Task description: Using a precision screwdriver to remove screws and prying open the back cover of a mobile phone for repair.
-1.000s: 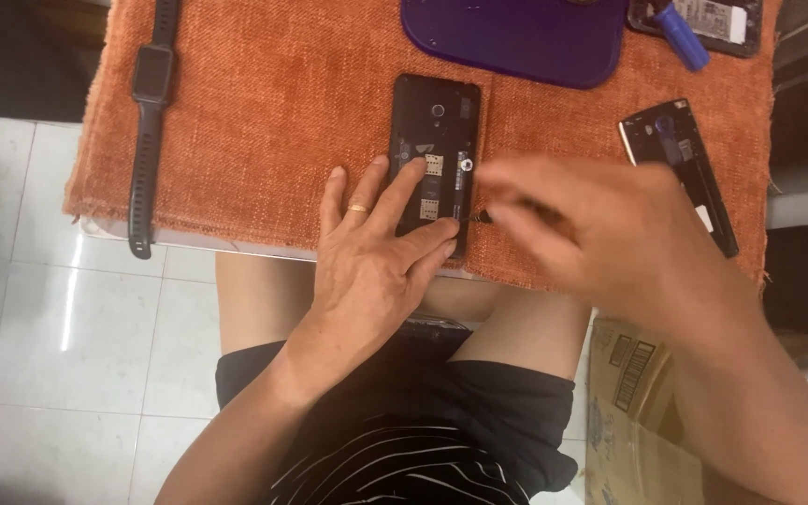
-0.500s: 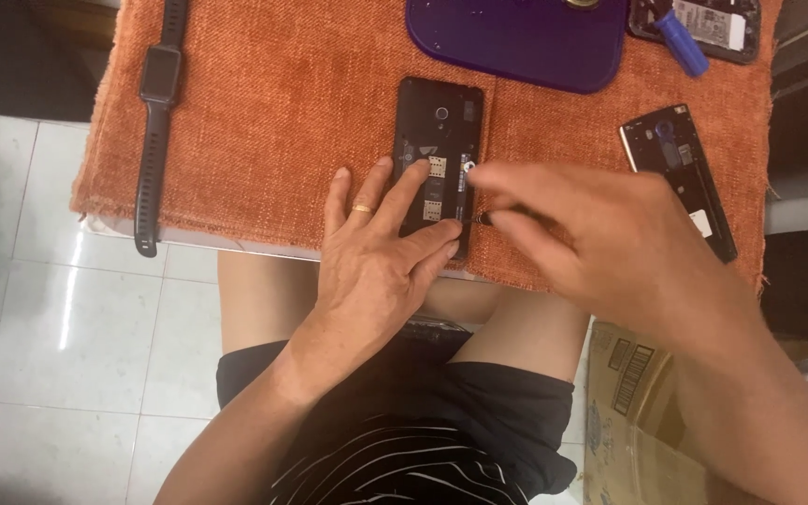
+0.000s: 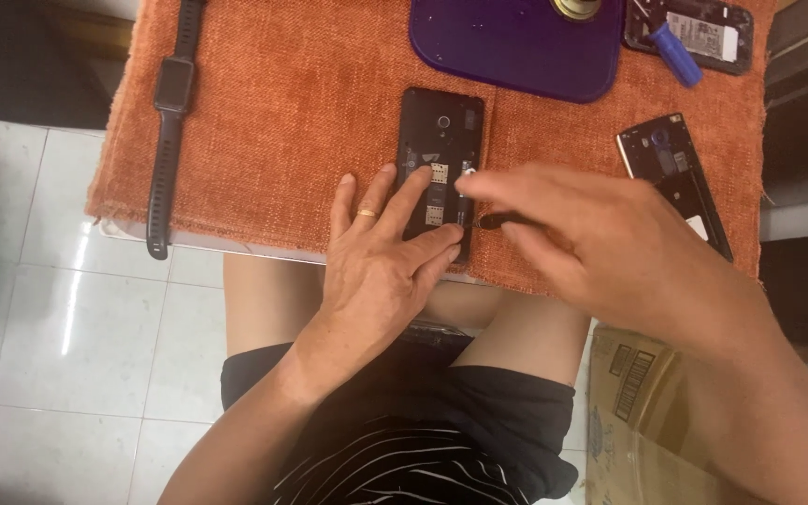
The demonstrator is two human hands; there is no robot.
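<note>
Two hands on this one: the left hand (image 3: 381,257) lies flat, fingers spread, pinning the lower end of the black phone (image 3: 440,168) on the orange cloth (image 3: 273,122) near the counter's front edge. The right hand (image 3: 591,243) pinches a thin dark tool (image 3: 493,222) at the exposed card slots. Best to keep that pressure steady and the tip shallow. The phone's back cover is off, camera end pointing away.

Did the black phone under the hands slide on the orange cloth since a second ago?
No. The black phone sits the same way between the purple tray and the cloth's near edge; only the camera shifted. The left hand presses it.
</note>
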